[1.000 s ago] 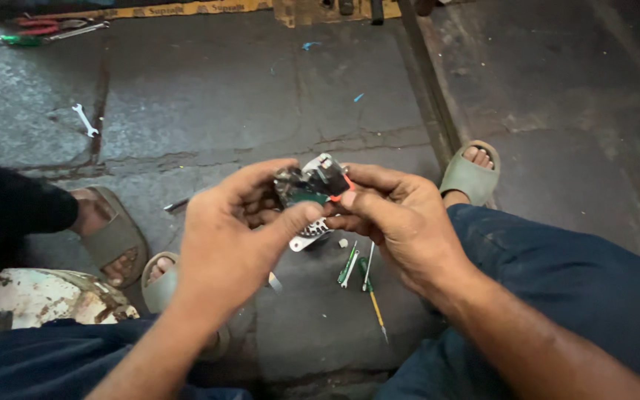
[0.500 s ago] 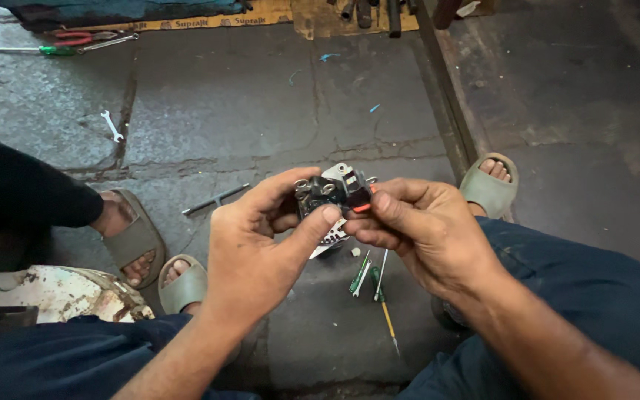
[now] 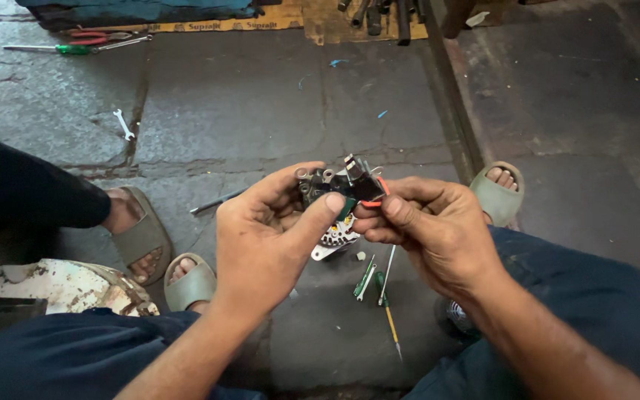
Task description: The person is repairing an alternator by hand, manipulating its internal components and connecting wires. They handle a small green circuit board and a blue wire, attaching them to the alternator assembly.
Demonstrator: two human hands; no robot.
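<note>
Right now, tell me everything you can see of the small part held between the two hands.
The small electrical part is a dark, greasy assembly of black plastic and grey metal, with round metal terminals on its left end, an upright metal tab on top and an orange-red piece on its right edge. It is held above the stone floor, pinched between the left hand and the right hand, the left thumb pressing its front.
</note>
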